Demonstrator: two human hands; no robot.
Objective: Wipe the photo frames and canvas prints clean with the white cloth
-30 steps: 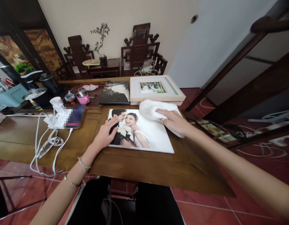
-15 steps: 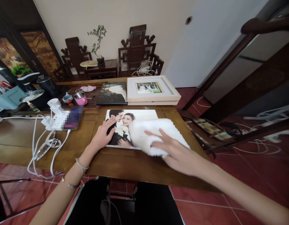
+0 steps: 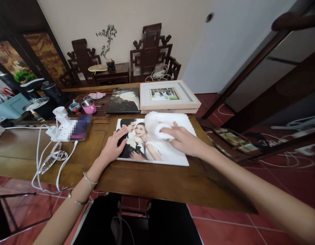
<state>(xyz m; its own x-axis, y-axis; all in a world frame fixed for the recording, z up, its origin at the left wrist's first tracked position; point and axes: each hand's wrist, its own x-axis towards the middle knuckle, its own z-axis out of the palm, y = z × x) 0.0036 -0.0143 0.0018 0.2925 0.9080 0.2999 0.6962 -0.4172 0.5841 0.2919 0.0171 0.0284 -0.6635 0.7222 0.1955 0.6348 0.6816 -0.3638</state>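
A photo panel [image 3: 153, 153] with a picture of a couple lies flat on the wooden table [image 3: 157, 180] in front of me. My left hand [image 3: 114, 144] rests on its left edge, fingers stretched out and holding nothing. In my right hand [image 3: 184, 137] is a fluffy white cloth [image 3: 170, 119], bunched under the fingers and pressed on the panel's upper right part. The cloth hides that corner of the panel; the lower right corner shows.
Behind the panel lie a dark photo panel [image 3: 125, 100] and stacked light wooden picture frames [image 3: 170, 97]. To the left are a power strip [image 3: 61, 131] with white cables, a pixelated item, a pink cup [image 3: 89, 107] and a black kettle [image 3: 51, 92].
My right hand has moved the cloth away from me, from the panel's lower right to its upper right, uncovering the lower part. My left hand stays in place.
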